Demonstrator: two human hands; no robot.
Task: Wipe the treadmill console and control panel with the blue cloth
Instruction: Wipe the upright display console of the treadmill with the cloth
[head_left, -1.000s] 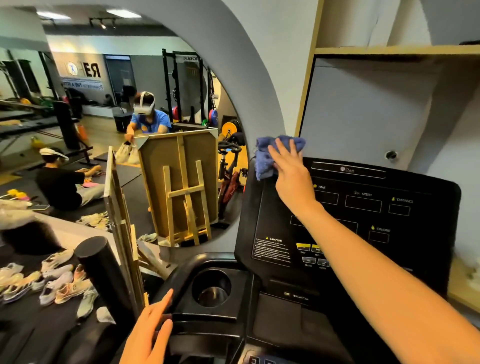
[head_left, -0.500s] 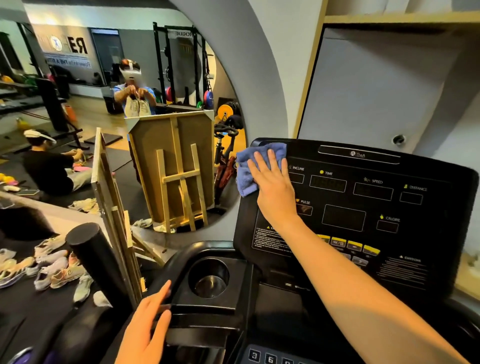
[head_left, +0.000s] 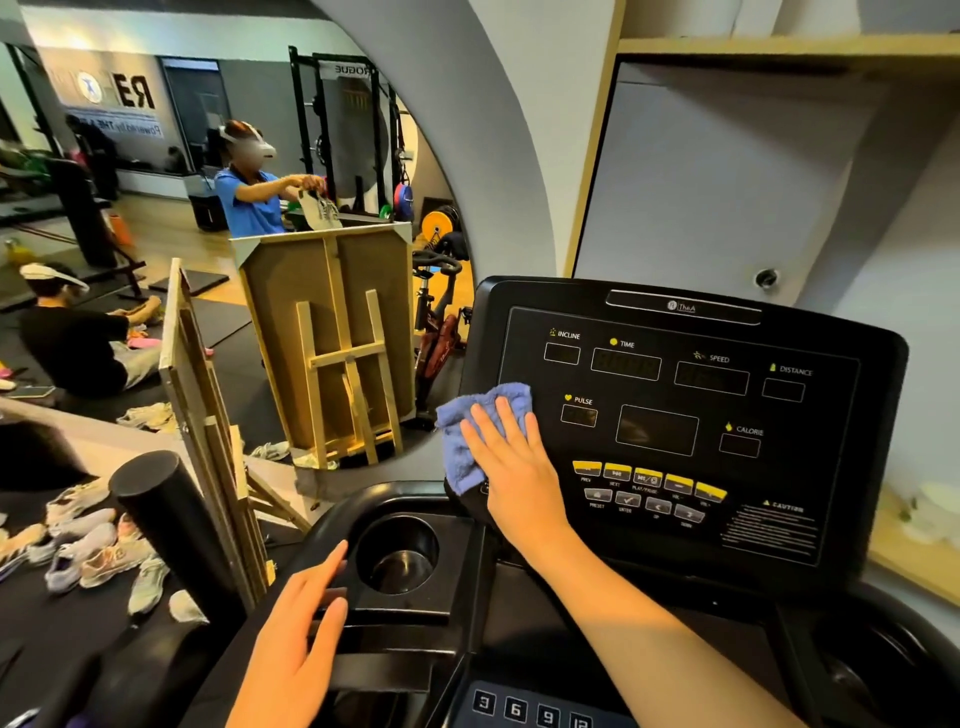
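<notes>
Head view: blue cloth (head_left: 475, 436) at console (head_left: 675, 415) left edge, 9 o'clock of panel centre, overhanging rim; dark panel open toward 3 o'clock. Right hand (head_left: 511, 470) fingers straight, spread, pressing cloth flat. Left hand (head_left: 296, 644) fingers straight, resting on ledge at 8 o'clock of cup holder (head_left: 397, 553), holding nothing.

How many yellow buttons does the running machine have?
5 yellow buttons, side by side in one row: PREV, NEXT, PLAY/PAUSE, then two more further right. The right hand lies just left of the row and might hide another.
</notes>
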